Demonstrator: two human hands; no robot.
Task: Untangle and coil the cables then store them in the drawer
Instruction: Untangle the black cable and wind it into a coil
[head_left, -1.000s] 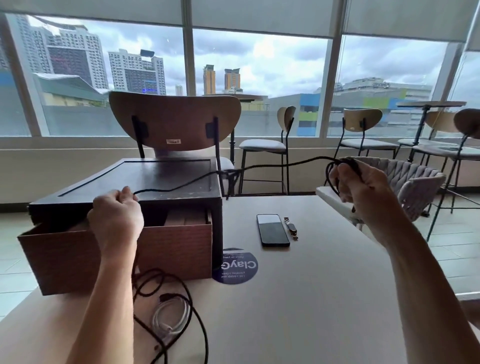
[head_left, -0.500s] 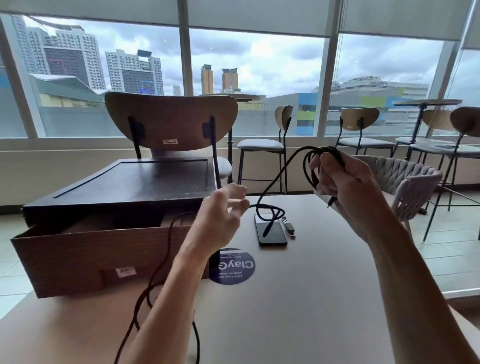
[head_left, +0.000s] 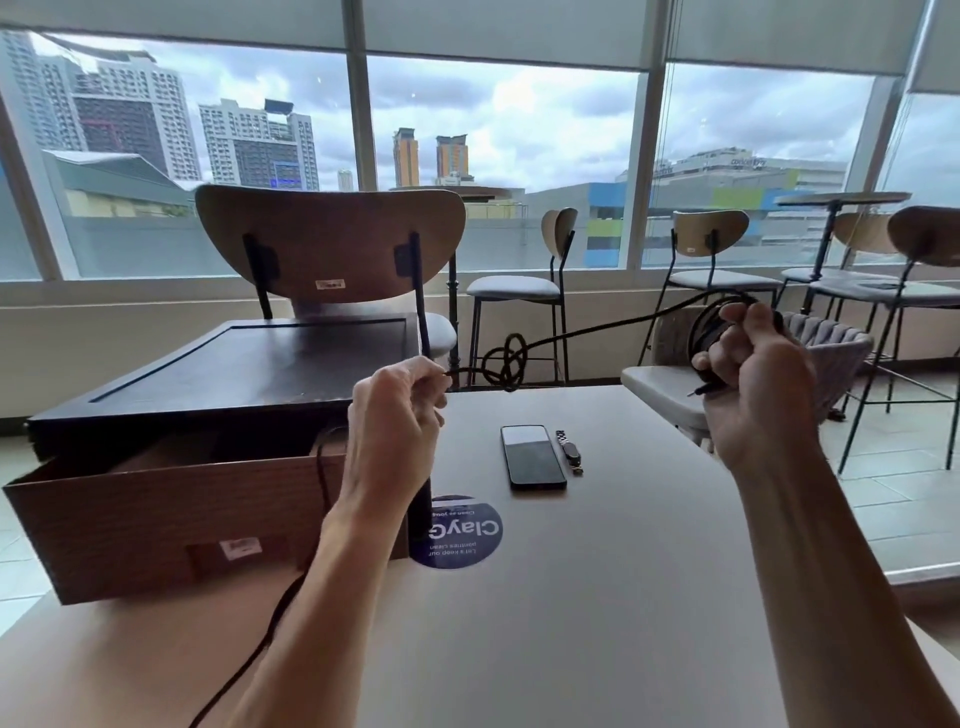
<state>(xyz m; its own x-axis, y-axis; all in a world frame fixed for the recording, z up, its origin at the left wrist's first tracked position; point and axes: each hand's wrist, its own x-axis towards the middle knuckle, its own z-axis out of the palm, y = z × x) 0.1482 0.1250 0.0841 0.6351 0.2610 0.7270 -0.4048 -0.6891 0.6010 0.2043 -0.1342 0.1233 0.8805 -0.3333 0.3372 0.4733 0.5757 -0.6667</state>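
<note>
Curled tight, my right grip (head_left: 753, 374) held the black cable (head_left: 597, 328) coil; my left grip (head_left: 395, 415) pinched its strand, a knot (head_left: 505, 366) between. The drawer (head_left: 156, 519) stood open.

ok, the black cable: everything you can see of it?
The black cable is thin, round and rubbery-looking. Several loops are gathered in the right hand, with a small plug tip sticking out beneath it. One strand runs left through the air to a loose knot, then to the left hand, whose fingers pinch it. Beyond that it hangs past the open drawer front and trails across the table out of view.
</note>
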